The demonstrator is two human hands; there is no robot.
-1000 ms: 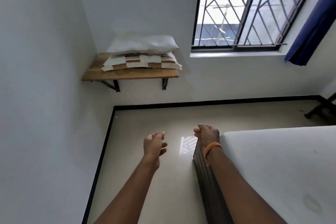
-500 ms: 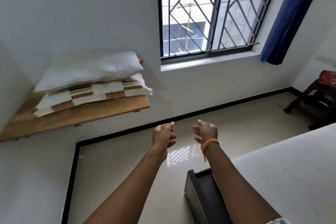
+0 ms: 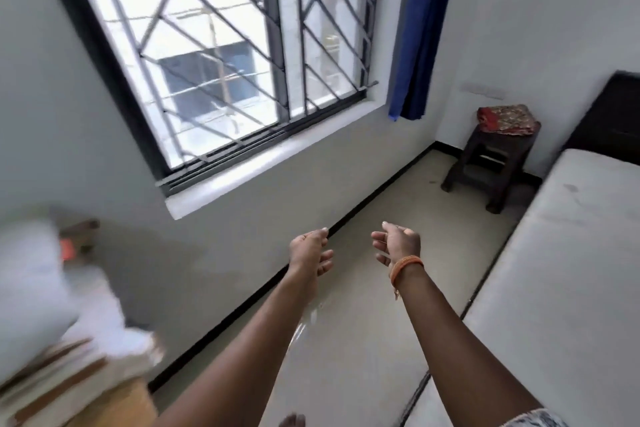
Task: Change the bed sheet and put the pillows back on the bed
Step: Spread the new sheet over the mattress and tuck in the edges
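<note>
Both my arms reach out over the floor. My left hand (image 3: 310,250) and my right hand (image 3: 398,243), which wears an orange wristband, hang with loosely curled fingers and hold nothing. A bare white mattress (image 3: 568,274) lies on the bed at the right, with a dark headboard (image 3: 616,114) at its far end. Blurred at the left edge, a white pillow (image 3: 31,288) lies on top of a brown-and-white checked pillow (image 3: 79,367) on a wooden shelf (image 3: 117,402). A folded red patterned cloth (image 3: 507,118) sits on a dark stool (image 3: 491,163) in the far corner.
A barred window (image 3: 221,55) with a white sill fills the wall ahead, and a blue curtain (image 3: 422,28) hangs at its right. Glossy beige floor (image 3: 398,322) runs between the wall and the bed. A bare toe shows at the bottom edge.
My view has swung right: the shelf with pillows slid to the left edge, and the stool, red cloth and headboard came into sight. Both hands stay raised and hold nothing.
</note>
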